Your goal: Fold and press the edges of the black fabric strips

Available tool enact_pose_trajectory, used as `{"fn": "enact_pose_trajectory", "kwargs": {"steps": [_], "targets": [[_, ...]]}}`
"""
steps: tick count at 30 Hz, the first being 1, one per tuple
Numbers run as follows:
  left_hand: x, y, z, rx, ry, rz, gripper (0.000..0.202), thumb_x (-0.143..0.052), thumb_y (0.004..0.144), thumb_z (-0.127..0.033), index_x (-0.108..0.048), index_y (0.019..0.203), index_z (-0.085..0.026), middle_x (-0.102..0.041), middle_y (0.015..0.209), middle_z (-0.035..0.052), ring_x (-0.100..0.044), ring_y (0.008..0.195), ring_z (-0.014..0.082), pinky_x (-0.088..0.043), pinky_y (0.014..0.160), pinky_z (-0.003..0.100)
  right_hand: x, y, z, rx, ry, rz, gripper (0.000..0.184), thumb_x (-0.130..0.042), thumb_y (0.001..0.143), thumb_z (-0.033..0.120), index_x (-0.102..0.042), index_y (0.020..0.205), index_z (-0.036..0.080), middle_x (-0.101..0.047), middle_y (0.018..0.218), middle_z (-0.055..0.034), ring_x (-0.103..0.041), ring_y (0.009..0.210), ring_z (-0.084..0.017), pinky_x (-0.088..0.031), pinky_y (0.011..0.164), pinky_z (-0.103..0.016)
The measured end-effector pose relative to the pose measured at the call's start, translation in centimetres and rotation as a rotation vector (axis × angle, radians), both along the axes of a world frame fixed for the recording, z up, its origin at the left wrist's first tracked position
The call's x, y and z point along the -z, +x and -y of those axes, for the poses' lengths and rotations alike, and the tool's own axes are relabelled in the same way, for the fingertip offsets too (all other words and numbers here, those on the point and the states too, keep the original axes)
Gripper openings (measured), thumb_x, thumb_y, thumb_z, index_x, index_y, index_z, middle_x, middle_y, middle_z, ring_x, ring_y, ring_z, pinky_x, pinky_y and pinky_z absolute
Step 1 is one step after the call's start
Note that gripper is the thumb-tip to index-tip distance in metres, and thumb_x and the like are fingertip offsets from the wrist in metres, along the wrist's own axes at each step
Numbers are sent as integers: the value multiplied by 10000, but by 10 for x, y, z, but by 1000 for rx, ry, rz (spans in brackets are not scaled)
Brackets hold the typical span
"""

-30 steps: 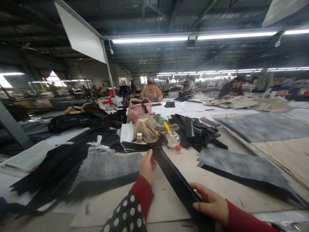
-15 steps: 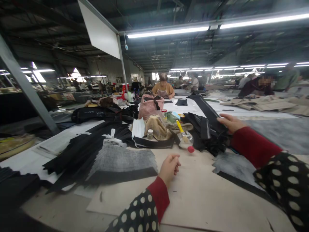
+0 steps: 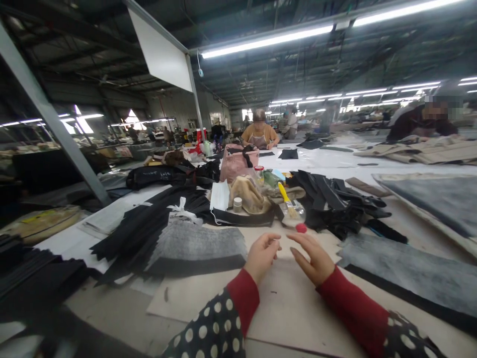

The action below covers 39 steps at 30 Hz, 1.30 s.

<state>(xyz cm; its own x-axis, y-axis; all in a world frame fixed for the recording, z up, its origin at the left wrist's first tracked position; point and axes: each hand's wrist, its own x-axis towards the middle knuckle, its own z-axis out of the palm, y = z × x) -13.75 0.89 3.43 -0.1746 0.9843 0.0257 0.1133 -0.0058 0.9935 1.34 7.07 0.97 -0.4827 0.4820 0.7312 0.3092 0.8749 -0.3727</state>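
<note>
Black cloth strips, long and narrow [image 3: 324,191], lie heaped beyond your right hand [image 3: 312,256]: hand empty, thumb spread from fingers. Your left hand [image 3: 261,256] half curls, nothing visible in it. Both are above a beige flat sheet [image 3: 290,308], fingertips near, apart. Strips look set aside (my reading); the grey-faced, black-edged cloth panel [image 3: 201,243] at left lies flat, untouched. What remains, I can't tell.

This place is a textile workshop in a large factory hall — the metal roof [image 3: 93,40] is high and dark, with long tube lamps [image 3: 267,41] under it. Heaps of black cut cloth [image 3: 324,191] and layers of beige cloth [image 3: 425,149] cover parts of a wide tabletop [image 3: 316,160], where a worker in an apron [image 3: 261,137] is also present.
</note>
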Motion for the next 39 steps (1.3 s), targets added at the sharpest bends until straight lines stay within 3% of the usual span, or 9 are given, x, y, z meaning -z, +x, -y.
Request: {"fn": "enact_pose_trajectory", "kwargs": {"steps": [5,8,10,13,17,20,25,33,39], "targets": [[-53,-43,-4,57,186,-678,207,-465,753,-262,-600,892,-189,-591,858,18,-519,698,108,-402,624,211,0,7,0,-54,77,63,265,-422,800,142,-521,1042,180,-585,964,-95,-540,899,-179,-463,775,-345],[-76,-79,-30,28,171,-1054,195,-463,744,-229,-607,874,-207,-597,869,11,-535,752,130,-405,664,224,-1,7,3,-90,58,63,257,-402,802,126,-527,1020,176,-586,943,-94,-539,878,-174,-464,754,-333],[-80,-103,-54,-62,89,-1242,209,-464,738,-214,-596,900,-213,-596,887,12,-544,780,141,-406,683,229,-2,5,6,-117,55,63,257,-390,801,114,-531,1007,175,-587,930,-94,-538,862,-170,-463,737,-326],[-73,-131,-88,-169,-16,-1340,211,-492,723,-228,-584,912,-205,-586,932,32,-548,843,169,-406,737,254,-3,3,10,-145,52,66,262,-382,798,98,-530,999,177,-586,922,-93,-534,849,-168,-460,721,-321],[-53,-147,-119,-236,-93,-1353,274,-509,715,-288,-547,962,-174,-551,1021,87,-540,918,215,-403,785,299,-3,4,11,-150,29,81,266,-377,798,95,-527,1001,175,-582,930,-94,-527,851,-172,-454,719,-327],[-38,-150,-135,-253,-130,-1359,350,-524,706,-331,-505,1018,-174,-533,1076,103,-528,970,224,-396,809,299,0,4,11,-161,9,96,271,-369,799,97,-529,1004,174,-580,927,-94,-523,847,-172,-451,720,-328],[-21,-152,-148,-261,-213,-1355,367,-524,697,-342,-481,1017,-168,-590,974,115,-573,885,243,-424,722,316,3,3,10,-173,-23,114,281,-358,789,94,-534,994,170,-578,920,-95,-520,841,-173,-451,717,-325],[-24,-145,-140,-98,-187,-1373,368,-555,668,-403,-504,968,-195,-616,852,42,-586,777,194,-429,647,261,3,2,8,-170,-47,138,273,-354,791,103,-546,974,168,-582,908,-89,-520,827,-169,-448,719,-325],[-38,-117,-135,-55,-28,-1441,356,-535,708,-399,-526,998,-192,-531,1071,91,-481,1021,246,-366,856,341,3,3,8,-169,-50,140,271,-352,793,104,-546,974,166,-580,911,-94,-520,833,-168,-445,722,-323]]}}
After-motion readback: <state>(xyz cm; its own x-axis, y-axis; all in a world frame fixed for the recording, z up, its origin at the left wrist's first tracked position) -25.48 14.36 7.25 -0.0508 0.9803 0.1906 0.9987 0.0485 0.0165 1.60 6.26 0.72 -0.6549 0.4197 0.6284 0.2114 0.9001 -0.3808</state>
